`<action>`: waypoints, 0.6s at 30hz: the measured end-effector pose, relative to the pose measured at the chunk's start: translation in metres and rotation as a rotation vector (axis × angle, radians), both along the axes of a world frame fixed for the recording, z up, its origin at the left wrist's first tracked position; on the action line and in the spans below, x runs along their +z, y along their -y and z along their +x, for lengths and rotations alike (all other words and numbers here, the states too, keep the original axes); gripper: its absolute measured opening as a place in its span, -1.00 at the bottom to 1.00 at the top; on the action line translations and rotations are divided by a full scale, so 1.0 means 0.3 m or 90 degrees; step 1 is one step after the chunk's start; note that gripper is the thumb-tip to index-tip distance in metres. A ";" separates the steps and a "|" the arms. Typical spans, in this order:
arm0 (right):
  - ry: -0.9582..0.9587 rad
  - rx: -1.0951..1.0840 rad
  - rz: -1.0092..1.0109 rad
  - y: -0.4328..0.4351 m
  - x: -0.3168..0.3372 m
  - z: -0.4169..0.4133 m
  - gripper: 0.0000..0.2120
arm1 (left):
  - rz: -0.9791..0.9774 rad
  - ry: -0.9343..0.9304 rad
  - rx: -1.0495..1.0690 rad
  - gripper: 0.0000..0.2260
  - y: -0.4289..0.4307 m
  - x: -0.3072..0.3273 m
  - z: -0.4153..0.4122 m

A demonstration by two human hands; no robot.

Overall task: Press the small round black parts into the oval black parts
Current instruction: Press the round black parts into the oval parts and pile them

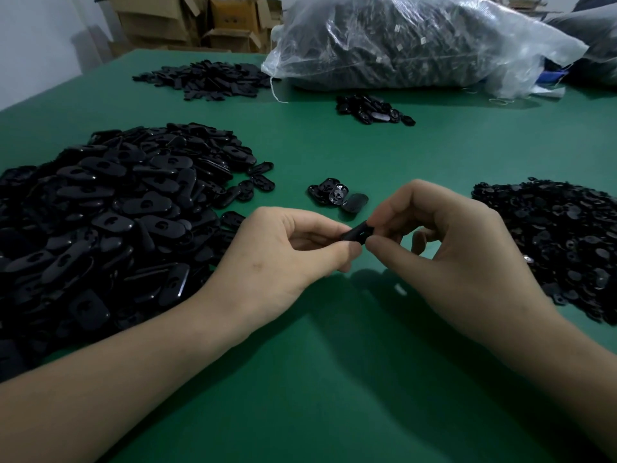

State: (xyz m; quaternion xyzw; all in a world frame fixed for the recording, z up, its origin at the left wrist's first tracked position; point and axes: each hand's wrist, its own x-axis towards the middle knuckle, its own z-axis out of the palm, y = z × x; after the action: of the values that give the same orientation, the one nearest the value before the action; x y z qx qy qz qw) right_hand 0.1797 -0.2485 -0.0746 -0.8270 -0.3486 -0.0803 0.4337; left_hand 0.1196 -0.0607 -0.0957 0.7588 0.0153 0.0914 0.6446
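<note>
Left hand (283,248) and right hand (444,242), fingers pinching one oval black part (356,232) above green table (334,379)

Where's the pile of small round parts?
Head view: the pile of small round parts lies on the green table, just right of the right hand.

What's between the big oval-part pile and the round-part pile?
Head view: the left hand and right hand pinching one black part, with a small cluster of parts just beyond them.

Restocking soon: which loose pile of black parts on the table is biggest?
The oval-parts pile at the left, beside the left hand; it spreads far wider than the right pile or any other.
</note>
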 end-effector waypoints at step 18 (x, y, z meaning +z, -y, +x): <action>0.150 0.010 -0.143 0.008 0.018 -0.009 -0.77 | 0.120 0.023 -0.009 -0.94 0.004 -0.007 -0.013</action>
State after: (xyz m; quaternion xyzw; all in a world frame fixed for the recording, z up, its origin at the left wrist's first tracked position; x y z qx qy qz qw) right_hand 0.1771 -0.2508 -0.0690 -0.8523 -0.4104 -0.1340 0.2955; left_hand 0.1157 -0.0619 -0.0979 0.8144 -0.0101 0.1015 0.5713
